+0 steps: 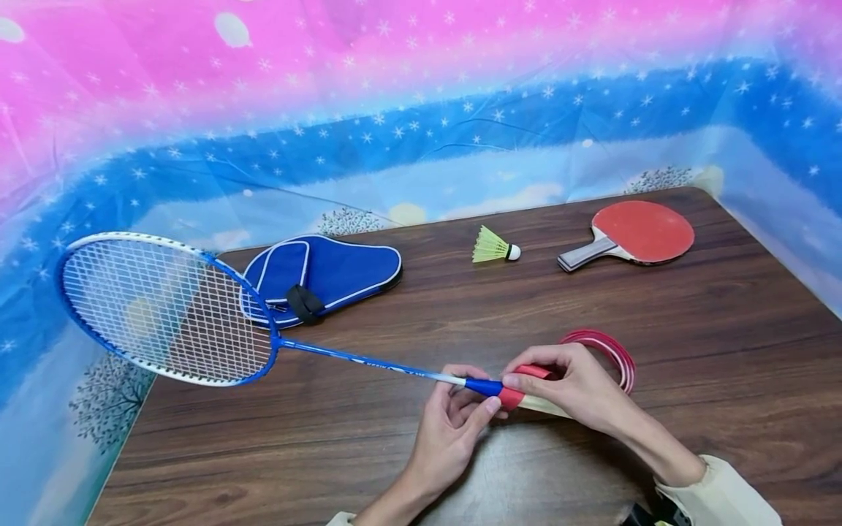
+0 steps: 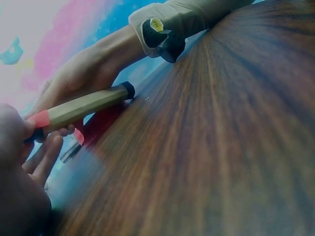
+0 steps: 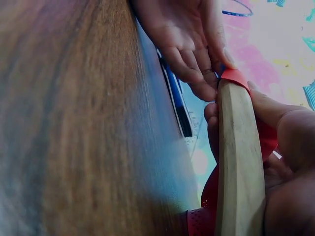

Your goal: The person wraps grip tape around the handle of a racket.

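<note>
A blue and white badminton racket [image 1: 355,358] is held above the table, its strung head toward the left. My left hand [image 1: 447,438] pinches it where the blue cone meets the handle, thumb on the red overgrip tape [image 1: 511,398]. The tape goes round the top of the bare wooden handle [image 3: 238,157]. With thumb and fingers my right hand [image 1: 585,387] pinches the tape close to that wrapped end. The loose length of tape loops out behind the right hand. In the left wrist view, the handle's dark butt end [image 2: 129,90] points toward the right sleeve.
On the brown wooden table [image 1: 316,453] a blue paddle case [image 1: 355,267] lies behind the racket. A yellow shuttlecock [image 1: 493,247] and a red table tennis paddle [image 1: 645,230] lie toward the back right. A patterned pink and blue cloth [image 1: 427,88] hangs around the table.
</note>
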